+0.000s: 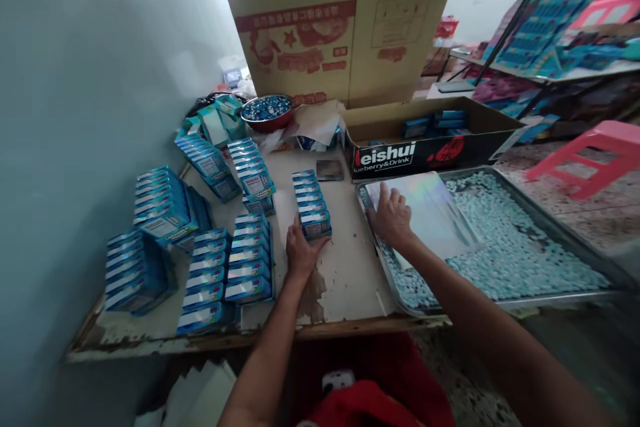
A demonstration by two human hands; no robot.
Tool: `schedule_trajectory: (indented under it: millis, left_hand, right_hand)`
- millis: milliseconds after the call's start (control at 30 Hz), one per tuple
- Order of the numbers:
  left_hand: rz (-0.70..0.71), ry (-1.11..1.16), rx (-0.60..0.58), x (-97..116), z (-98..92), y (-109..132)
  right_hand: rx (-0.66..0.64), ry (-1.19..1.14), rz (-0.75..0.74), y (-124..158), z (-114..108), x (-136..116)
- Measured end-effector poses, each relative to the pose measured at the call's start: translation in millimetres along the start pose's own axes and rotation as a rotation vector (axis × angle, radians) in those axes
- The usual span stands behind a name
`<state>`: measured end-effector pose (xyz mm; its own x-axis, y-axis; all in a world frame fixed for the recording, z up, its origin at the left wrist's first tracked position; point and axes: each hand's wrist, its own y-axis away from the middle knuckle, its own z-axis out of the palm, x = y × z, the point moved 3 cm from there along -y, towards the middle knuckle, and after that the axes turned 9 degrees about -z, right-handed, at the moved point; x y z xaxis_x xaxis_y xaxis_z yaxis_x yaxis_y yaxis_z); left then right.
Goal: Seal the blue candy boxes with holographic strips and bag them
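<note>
Red clothing [363, 403] nearest; L hand [301, 252], half-open, cups box row [311, 199], prob. squaring it; R hand [393, 215], part-curled, on silvery sheet [434, 210], grip unclear.

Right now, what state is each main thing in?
Left hand: touching the near end of the short box row.
Right hand: on the silver sheet.
Short box row: lined up.
Silver sheet: lying over part of the tray.
Tray: strewn with pale blue pieces.
Black box: open, holding blue boxes.
Red bowl: full of blue-and-white pieces.
Pink stool: upright.
</note>
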<state>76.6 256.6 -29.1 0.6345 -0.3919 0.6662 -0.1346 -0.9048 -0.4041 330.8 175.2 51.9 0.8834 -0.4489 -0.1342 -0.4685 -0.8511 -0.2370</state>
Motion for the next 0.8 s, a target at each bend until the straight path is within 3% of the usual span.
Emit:
schedule_trajectory:
  millis: [133, 233, 333, 400, 500, 567, 667, 733, 800]
  left_hand:
    - [-0.011, -0.007, -0.015, 0, 0.9, 0]
    - [-0.029, -0.001, -0.015, -1, 1.9, 1]
    - [-0.043, 0.024, -0.011, -2, 3.0, 2]
    - [-0.061, 0.026, -0.001, -3, 3.9, 3]
    - [-0.069, 0.006, 0.007, -4, 5.6, 4]
    - [-0.054, -0.002, 0.002, -5, 6.4, 6]
    - [-0.045, -0.012, 0.003, -6, 5.3, 8]
    - [-0.042, -0.013, 0.006, -5, 3.2, 10]
    - [-0.038, -0.01, 0.002, -4, 1.0, 12]
  right_hand:
    - [-0.074, 0.001, -0.021, -17, 1, 10]
    - [-0.029, 0.034, 0.021, -22, -27, 28]
    - [0.125, 0.088, 0.128, -27, -87, 52]
    - [0.341, 0.109, 0.14, -33, -138, 56]
    - [0.577, 0.108, -0.083, -56, -201, 27]
    - [0.547, 0.118, -0.273, -88, -219, -13]
    - [0.371, 0.159, -0.607, -157, -205, -88]
    - [0.224, 0.183, -0.749, -211, -173, -130]
    - [0.157, 0.174, -0.791, -265, -134, -157]
